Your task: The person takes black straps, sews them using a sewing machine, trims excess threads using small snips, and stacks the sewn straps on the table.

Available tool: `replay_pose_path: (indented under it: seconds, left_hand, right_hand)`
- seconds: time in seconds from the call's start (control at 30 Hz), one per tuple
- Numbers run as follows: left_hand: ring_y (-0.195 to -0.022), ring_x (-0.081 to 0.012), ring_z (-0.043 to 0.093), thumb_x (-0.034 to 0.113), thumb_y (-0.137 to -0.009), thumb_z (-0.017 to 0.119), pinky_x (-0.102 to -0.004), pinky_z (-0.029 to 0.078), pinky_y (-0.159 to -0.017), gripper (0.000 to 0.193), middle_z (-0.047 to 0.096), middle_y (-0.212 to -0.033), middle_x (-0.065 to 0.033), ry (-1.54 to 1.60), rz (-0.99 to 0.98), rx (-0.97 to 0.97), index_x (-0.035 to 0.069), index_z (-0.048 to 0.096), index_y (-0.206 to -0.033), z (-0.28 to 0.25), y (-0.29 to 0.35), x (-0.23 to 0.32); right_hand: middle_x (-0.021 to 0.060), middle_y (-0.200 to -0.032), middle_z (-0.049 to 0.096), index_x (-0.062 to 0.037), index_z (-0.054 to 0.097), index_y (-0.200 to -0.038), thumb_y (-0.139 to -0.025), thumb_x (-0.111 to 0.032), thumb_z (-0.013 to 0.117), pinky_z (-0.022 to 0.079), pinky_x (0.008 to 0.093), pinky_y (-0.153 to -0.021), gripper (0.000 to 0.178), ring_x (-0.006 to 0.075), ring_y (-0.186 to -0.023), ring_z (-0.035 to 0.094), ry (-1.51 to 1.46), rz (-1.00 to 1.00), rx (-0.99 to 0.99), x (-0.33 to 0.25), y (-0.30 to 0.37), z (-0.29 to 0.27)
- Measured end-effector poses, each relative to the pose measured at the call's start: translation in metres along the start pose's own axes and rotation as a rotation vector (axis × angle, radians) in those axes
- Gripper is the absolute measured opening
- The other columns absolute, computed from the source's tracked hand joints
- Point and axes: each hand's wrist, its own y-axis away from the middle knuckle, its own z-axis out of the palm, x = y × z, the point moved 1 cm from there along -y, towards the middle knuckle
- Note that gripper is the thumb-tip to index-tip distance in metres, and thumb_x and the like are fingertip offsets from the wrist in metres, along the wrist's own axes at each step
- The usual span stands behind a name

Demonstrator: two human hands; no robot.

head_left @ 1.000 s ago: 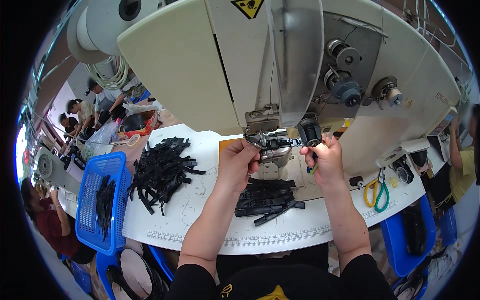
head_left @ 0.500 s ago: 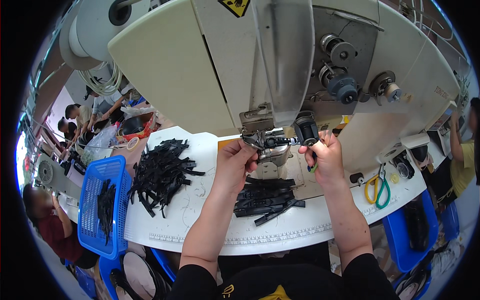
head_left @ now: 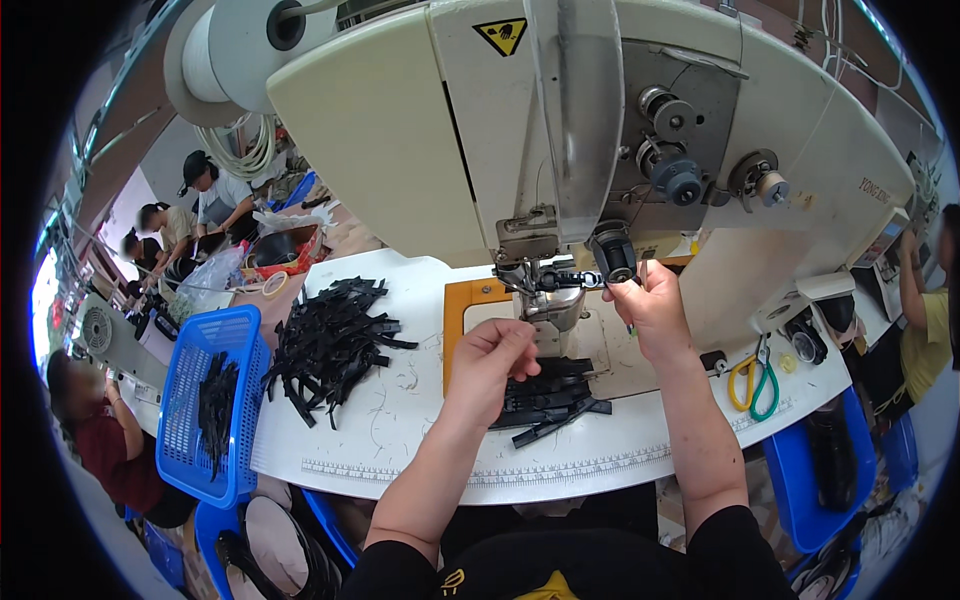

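At the sewing machine's needle area, a short black strap with a silver buckle [head_left: 588,281] lies under the presser foot [head_left: 520,274]. My right hand [head_left: 655,312] pinches the strap's right end beside a black cylindrical machine part [head_left: 612,252]. A bit of something green shows under its fingers, too small to name. My left hand [head_left: 492,365] is off the strap, in front of the needle area, with thumb and fingers curled together; anything in them is hidden. Just right of and below it, a stack of black straps [head_left: 550,398] lies on the white table [head_left: 400,462].
A loose heap of black straps [head_left: 335,345] lies left on the table, beside a blue basket [head_left: 212,400]. Green-and-yellow scissors [head_left: 755,380] lie at the right. The pale machine head [head_left: 370,130] overhangs my hands. Other people sit or stand at both sides.
My left hand has let go of the strap at the presser foot and moved down toward me. My right hand stays at the strap's right end. The view has shifted slightly.
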Motion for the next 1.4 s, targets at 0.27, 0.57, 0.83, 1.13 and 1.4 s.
replay_pose_path:
  seconds: [0.27, 0.57, 0.83, 1.13, 1.4]
  left_hand:
    - [-0.091, -0.0164, 0.061, 0.021, -0.095, 0.043, -0.0281, 0.049, -0.078, 0.028, 0.061, -0.106, -0.0100, 0.427, -0.050, -0.149, 0.005, 0.052, -0.116, 0.034, 0.022, -0.011]
    - [-0.100, -0.0273, 0.057, 0.020, -0.094, 0.043, -0.0371, 0.049, -0.084, 0.035, 0.057, -0.106, -0.0155, 0.592, 0.065, -0.211, 0.002, 0.043, -0.124, -0.010, 0.063, -0.068]
    - [-0.088, -0.0202, 0.059, 0.012, -0.092, 0.049, -0.0303, 0.050, -0.078, 0.029, 0.060, -0.096, -0.0131, 0.277, 0.149, -0.014, 0.000, 0.048, -0.118, -0.047, 0.094, -0.081]
    - [-0.079, -0.0070, 0.058, 0.000, -0.085, 0.056, -0.0207, 0.048, -0.072, 0.024, 0.063, -0.091, -0.0069, 0.224, 0.047, 0.098, -0.005, 0.057, -0.108, -0.084, 0.105, -0.074]
    - [-0.078, -0.0061, 0.057, -0.001, -0.084, 0.056, -0.0189, 0.046, -0.071, 0.024, 0.062, -0.090, -0.0060, 0.165, 0.047, 0.058, -0.005, 0.057, -0.108, -0.088, 0.114, -0.076]
  right_hand:
    - [0.0097, -0.066, 0.058, -0.0026, 0.057, -0.093, -0.081, -0.005, 0.057, 0.032, 0.0212, -0.039, 0.012, 0.0104, -0.042, 0.042, -0.394, 0.288, -0.001, 0.009, 0.091, 0.018]
    - [0.0087, -0.067, 0.056, -0.0102, 0.056, -0.094, -0.088, -0.011, 0.051, 0.030, 0.0275, -0.046, 0.008, 0.0126, -0.040, 0.036, -0.972, 0.768, -0.075, 0.065, 0.164, 0.053]
    - [0.0061, -0.073, 0.057, -0.0131, 0.053, -0.104, -0.089, -0.017, 0.051, 0.032, 0.0266, -0.049, 0.015, 0.0104, -0.046, 0.041, -0.874, 0.796, -0.062, 0.078, 0.192, 0.100]
    - [0.0093, -0.099, 0.059, -0.0011, 0.047, -0.119, -0.076, 0.003, 0.061, 0.045, 0.0264, -0.073, 0.046, 0.0175, -0.086, 0.056, 0.654, -0.205, -0.294, 0.067, 0.155, 0.094]
    - [0.0046, -0.090, 0.060, 0.0018, 0.055, -0.110, -0.079, 0.002, 0.060, 0.046, 0.0257, -0.072, 0.031, 0.0127, -0.079, 0.055, 0.520, -0.076, -0.260, 0.075, 0.147, 0.097]
